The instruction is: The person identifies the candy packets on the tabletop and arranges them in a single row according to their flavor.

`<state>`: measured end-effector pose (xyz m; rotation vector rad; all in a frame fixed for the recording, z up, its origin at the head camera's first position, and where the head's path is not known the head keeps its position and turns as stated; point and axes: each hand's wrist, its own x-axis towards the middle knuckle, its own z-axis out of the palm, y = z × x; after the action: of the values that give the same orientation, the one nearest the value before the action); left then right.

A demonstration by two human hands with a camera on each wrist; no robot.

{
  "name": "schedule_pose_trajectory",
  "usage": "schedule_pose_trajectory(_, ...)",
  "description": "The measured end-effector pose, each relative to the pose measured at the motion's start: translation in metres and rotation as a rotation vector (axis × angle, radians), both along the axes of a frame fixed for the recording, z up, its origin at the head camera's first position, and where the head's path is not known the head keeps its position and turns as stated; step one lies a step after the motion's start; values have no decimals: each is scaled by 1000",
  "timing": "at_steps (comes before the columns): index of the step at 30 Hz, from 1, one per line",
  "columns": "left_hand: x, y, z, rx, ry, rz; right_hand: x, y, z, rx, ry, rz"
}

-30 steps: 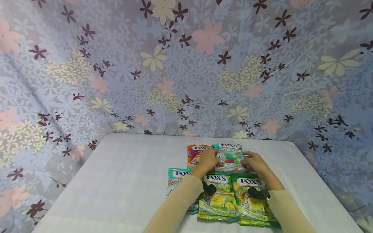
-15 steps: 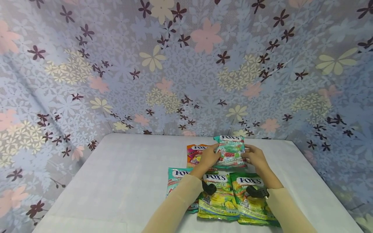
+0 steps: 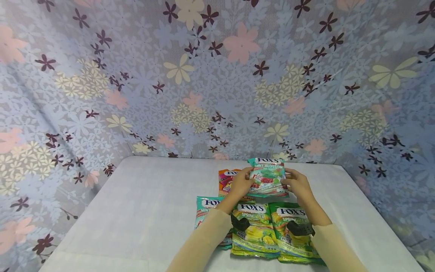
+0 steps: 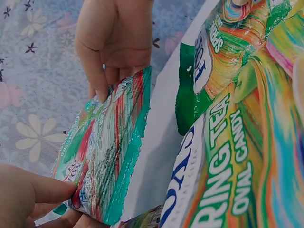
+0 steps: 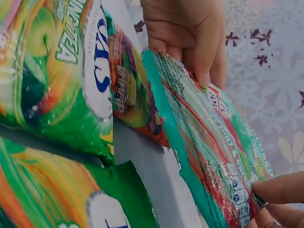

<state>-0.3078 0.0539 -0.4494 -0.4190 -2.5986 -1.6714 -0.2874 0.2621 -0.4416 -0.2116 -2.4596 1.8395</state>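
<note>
Between both hands hangs a teal Mint Blossom candy bag (image 3: 268, 177), lifted off the white surface with its front toward me. My left hand (image 3: 242, 183) pinches its left side, thumb on the front. At the opposite side my right hand (image 3: 297, 185) grips the edge with thumb and fingers. In the left wrist view the held candy bag (image 4: 109, 147) tilts, with the left thumb pressing one corner. The right wrist view shows the same candy bag (image 5: 204, 142) with fingers at two sides.
An orange fruit candy bag (image 3: 224, 181) lies behind the left hand, partly hidden. Nearer me lie another Mint Blossom bag (image 3: 204, 211), a Spring Tea bag (image 3: 255, 234) and a second Spring Tea bag (image 3: 289, 241) to the right. A flowered cloth (image 3: 217, 75) rises behind the white table (image 3: 136, 204).
Both hands have raised the Mint Blossom bag from behind the Spring Tea bags and tipped it up. During the last half second it has barely shifted. The other bags stay put.
</note>
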Motion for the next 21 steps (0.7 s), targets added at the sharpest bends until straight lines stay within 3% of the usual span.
schedule_pose_trajectory(3, 4, -5, 3, 3, 6, 12, 10, -8, 10, -13, -9, 3)
schedule_pose_trajectory(10, 10, -23, 8, 8, 27, 11, 12, -17, 14, -23, -6, 25)
schedule_pose_trajectory(17, 14, -52, 8, 66, -68, -9, 13, -32, 13, -98, -3, 109)
schedule_pose_trajectory(21, 15, -66, 7, 77, -65, -39, 13, -40, 11, -119, 2, 148)
